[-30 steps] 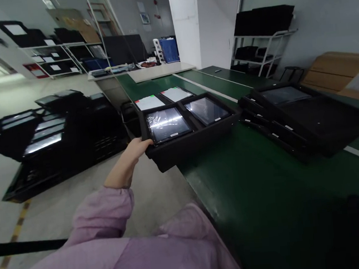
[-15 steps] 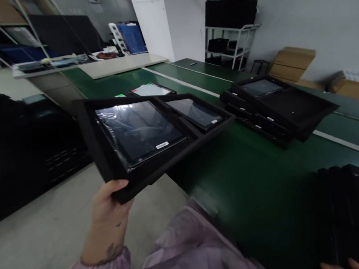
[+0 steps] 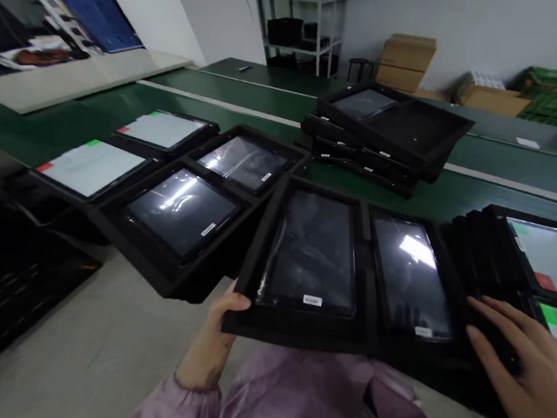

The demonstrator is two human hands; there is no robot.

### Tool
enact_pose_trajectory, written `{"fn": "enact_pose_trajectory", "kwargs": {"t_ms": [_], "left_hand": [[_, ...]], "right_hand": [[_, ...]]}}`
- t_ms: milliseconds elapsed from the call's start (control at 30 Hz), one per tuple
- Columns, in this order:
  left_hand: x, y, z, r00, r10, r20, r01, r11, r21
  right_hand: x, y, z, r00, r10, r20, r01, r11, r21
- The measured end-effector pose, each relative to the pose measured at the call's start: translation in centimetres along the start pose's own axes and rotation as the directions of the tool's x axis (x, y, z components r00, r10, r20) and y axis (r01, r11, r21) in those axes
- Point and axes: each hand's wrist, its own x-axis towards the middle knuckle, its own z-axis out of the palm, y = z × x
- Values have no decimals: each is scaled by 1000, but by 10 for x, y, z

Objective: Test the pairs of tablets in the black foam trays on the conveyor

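Observation:
A black tray [image 3: 367, 253] with two dark wrapped screens lies right in front of me over the green table's near edge. My left hand [image 3: 212, 345] grips its left corner, thumb on the rim. My right hand [image 3: 525, 356] rests with fingers stretched out on the tray's right end, beside a stack of black trays [image 3: 481, 243]. A second black tray [image 3: 166, 258] with two screens sits just left of the held one and juts past the table edge.
Two trays with white-faced screens [image 3: 89, 167] sit further left. A tilted stack of black trays [image 3: 389, 141] lies mid-table on the green conveyor [image 3: 259, 93]. More white-faced screens [image 3: 556, 263] are at far right. Cardboard boxes [image 3: 407, 61] and a shelf stand by the wall.
My view swung right. My left hand has come off the two-screen tray, which now rests on the table edge, and grips the corner of a nearer tray; my right hand came into view.

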Motion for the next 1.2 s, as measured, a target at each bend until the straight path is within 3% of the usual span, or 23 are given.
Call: {"fn": "enact_pose_trajectory", "kwargs": {"t_ms": [67,167,233,300,400,500,600,767,900,1033,1200], "left_hand": [[16,13,2,996,3,88,-36,928,370],[27,30,15,954,168,248,-298,609,735],[28,33,41,891,221,397,-454,386,803],[30,30,82,843,157,514,-538,238,809],[45,15,148,855,-27,518,-516,45,855],[68,1,190,843,-17,537,-535,-124,836],[81,-6,197,833,42,552,-539,-164,826],[78,-3,180,826,206,525,-494,-187,849],[82,2,179,847,209,490,-459,-178,870],[104,12,192,810,265,523,-487,-193,852],[135,17,209,746,317,586,-551,-201,810]], "right_hand": [[5,2,28,996,-77,-49,72,992,-99],[7,17,71,993,-45,-112,22,980,-200],[11,29,91,994,-16,-109,-10,973,-230],[19,35,103,994,2,-105,-26,974,-227],[37,30,109,992,5,-122,-29,979,-203],[46,16,110,992,-42,-117,20,983,-183],[43,5,113,986,-52,-158,30,989,-144],[32,2,114,983,-49,-179,41,998,-48],[33,4,111,987,-45,-151,40,999,-34],[58,14,116,990,-38,-133,29,997,-68],[104,17,139,994,-4,-113,-6,996,-92]]}}
